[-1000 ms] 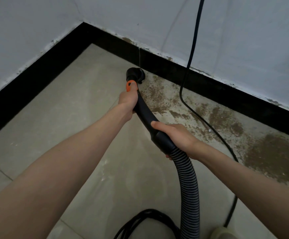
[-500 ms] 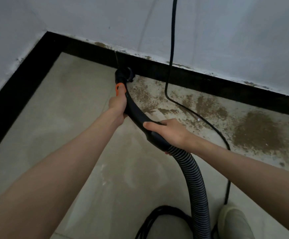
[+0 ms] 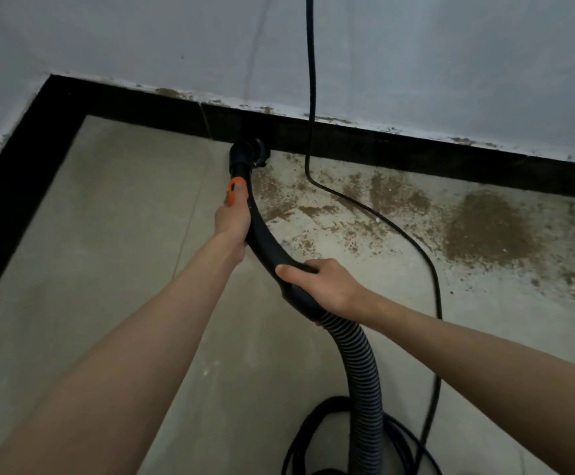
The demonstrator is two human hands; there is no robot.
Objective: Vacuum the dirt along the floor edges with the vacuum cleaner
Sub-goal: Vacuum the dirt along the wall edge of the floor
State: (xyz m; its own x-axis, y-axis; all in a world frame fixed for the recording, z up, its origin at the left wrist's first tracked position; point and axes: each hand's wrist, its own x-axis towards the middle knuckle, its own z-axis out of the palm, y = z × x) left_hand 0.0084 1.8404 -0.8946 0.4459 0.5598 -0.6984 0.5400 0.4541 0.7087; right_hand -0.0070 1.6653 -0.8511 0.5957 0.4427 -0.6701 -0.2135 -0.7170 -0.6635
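Note:
The black curved vacuum wand [image 3: 265, 243] ends in a round nozzle [image 3: 246, 156] that sits on the floor against the black skirting board [image 3: 382, 144]. An orange slider [image 3: 236, 190] sits on the wand's upper part. My left hand [image 3: 233, 221] grips the wand just below the slider. Lower down, my right hand [image 3: 323, 286] grips the wand where it joins the ribbed grey hose [image 3: 365, 378]. Brown dirt [image 3: 484, 228] lies in patches along the floor edge, right of the nozzle.
A black power cord [image 3: 310, 97] hangs down the white wall [image 3: 416, 56], crosses the dirty floor and ends in loose coils [image 3: 317, 437] near the frame's bottom. The room corner [image 3: 53, 80] is at the left. The pale floor [image 3: 115, 234] left of the nozzle shows little dirt.
The view has swung, so the wall now runs more level across the frame. The nozzle stays at the skirting board, slightly farther right along it. Both hands keep their grip.

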